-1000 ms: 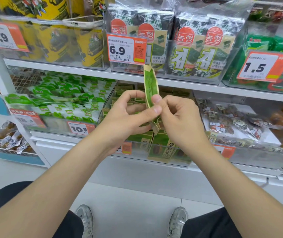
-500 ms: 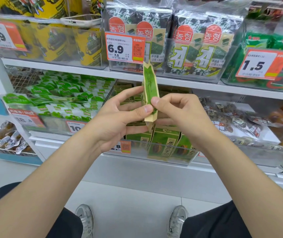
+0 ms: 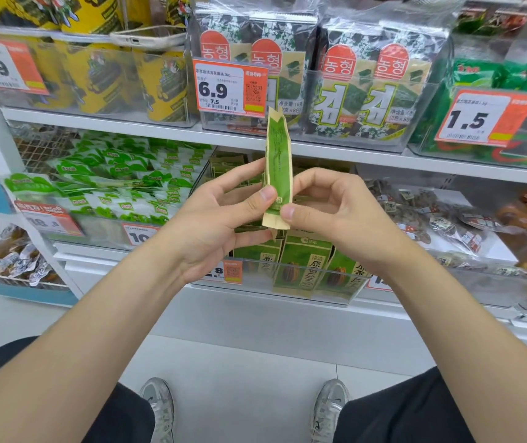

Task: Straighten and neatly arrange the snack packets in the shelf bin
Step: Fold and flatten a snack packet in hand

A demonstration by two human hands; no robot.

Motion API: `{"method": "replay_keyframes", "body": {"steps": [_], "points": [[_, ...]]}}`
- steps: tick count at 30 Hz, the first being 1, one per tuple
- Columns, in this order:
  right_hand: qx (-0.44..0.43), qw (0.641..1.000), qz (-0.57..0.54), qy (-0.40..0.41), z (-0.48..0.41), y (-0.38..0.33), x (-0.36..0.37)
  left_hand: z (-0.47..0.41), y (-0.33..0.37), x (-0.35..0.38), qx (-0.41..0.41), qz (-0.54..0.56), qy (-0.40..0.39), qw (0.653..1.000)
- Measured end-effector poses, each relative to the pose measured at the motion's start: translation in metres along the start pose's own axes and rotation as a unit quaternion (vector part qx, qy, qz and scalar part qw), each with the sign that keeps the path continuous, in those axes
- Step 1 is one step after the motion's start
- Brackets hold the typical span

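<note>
- Head view: the snack packet is held upright in the air between both hands, in front of the shelves. Its top edge points to 12 o'clock and its tan bottom seal to 6 o'clock.
- The left hand pinches the packet's lower part, thumb on the front face, with the other fingers loosely spread behind it.
- The right hand pinches the right edge just above the bottom seal, thumb in front and fingers curled behind.
- The clear shelf bin lies at 6 o'clock from the packet, just beyond the hands. More green packets stand upright in it.
- Handling, as a judgement: the packet looks light, thin and creased, so it should bend easily. The film is probably slick, though the view is too soft to be sure.
- It is best held by the flat sealed ends or side edges and smoothed between thumb and fingers. Squeezing the middle might crush the contents.
</note>
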State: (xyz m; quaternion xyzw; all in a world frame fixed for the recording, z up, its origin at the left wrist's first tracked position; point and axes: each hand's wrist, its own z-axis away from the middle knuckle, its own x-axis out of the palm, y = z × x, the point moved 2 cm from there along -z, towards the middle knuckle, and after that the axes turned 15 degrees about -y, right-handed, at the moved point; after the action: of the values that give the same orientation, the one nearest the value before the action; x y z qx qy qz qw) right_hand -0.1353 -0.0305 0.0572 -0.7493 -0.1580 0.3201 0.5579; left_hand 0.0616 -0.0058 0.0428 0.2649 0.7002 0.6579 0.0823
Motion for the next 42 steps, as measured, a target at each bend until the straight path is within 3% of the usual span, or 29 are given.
{"method": "replay_keyframes", "body": {"steps": [4,8,12,15,18,22,25,27,30,32,35,39,42], "points": [[-0.001,1.000,0.014,-0.022,0.000,0.003,-0.001,-0.001,0.002,0.001,-0.005,0.000,-0.002,1.000],[0.005,0.998,0.066,0.004,-0.005,0.007,-0.001,-0.001,0.003,0.000,-0.009,-0.037,-0.009,0.999],[0.044,0.964,0.226,0.133,-0.005,0.010,0.000,0.003,0.003,0.001,-0.027,-0.186,-0.097,0.977],[0.040,0.950,0.217,0.220,-0.004,0.010,-0.009,0.004,0.004,0.001,-0.074,-0.170,-0.134,0.974],[0.045,0.971,0.093,0.214,-0.006,0.012,-0.016,0.007,0.005,0.002,-0.097,-0.189,-0.155,0.965],[0.050,0.975,-0.007,0.218,-0.007,0.009,-0.016,0.007,0.005,-0.001,-0.098,-0.205,-0.104,0.968],[0.036,0.976,-0.017,0.213,-0.005,0.004,-0.015,0.004,0.004,-0.007,-0.069,-0.211,-0.061,0.973],[0.034,0.987,-0.005,0.160,-0.002,-0.001,-0.015,0.003,0.005,-0.012,-0.052,-0.226,-0.032,0.972],[0.018,0.986,0.119,0.119,0.003,-0.004,-0.019,0.002,0.007,-0.022,-0.042,-0.276,-0.024,0.960],[-0.019,0.959,0.236,0.157,0.005,-0.004,-0.025,0.002,0.009,-0.033,-0.052,-0.414,-0.001,0.909],[-0.073,0.932,0.304,0.185,0.009,-0.009,-0.028,-0.002,0.006,-0.050,-0.099,-0.641,0.034,0.761],[-0.097,0.901,0.407,0.117,0.006,-0.009,-0.012,-0.015,-0.009,-0.051,-0.074,-0.713,-0.016,0.697],[-0.123,0.865,0.475,0.108,0.001,-0.009,-0.003,-0.025,-0.007,-0.054,-0.073,-0.765,0.005,0.640]]}}
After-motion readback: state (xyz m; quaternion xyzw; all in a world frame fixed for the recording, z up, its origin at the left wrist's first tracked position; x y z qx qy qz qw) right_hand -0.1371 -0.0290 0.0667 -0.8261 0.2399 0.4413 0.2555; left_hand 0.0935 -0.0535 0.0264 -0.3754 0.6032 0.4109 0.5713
